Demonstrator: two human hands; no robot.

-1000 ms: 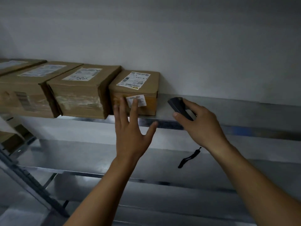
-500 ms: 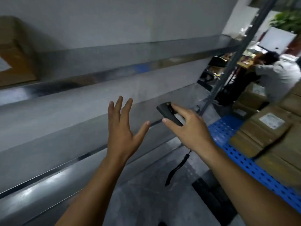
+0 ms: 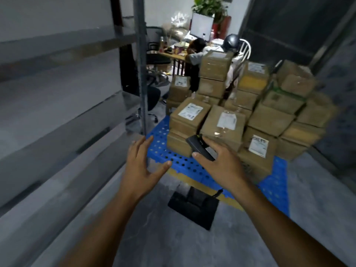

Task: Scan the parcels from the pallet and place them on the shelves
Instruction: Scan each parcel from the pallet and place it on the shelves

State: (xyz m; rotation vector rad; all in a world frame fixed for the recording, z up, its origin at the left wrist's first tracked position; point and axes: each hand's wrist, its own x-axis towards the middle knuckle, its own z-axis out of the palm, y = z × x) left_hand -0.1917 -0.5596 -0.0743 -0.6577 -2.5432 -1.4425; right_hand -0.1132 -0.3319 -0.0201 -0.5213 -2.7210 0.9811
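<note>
2 bare forearms, no sleeves in view, left hand (image 3: 141,166), right hand (image 3: 221,166), no gloves

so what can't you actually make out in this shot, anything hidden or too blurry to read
- Labels on the parcels, head view: too blurred to read.
- Scanner: the right hand covers its lower half.
- Pallet: mostly hidden under the boxes.
- Shelves: smeared by motion, left part cut by the frame edge.
- Seated person behind the stack: mostly hidden by boxes.
- Left hand: open, palm side unseen.
</note>
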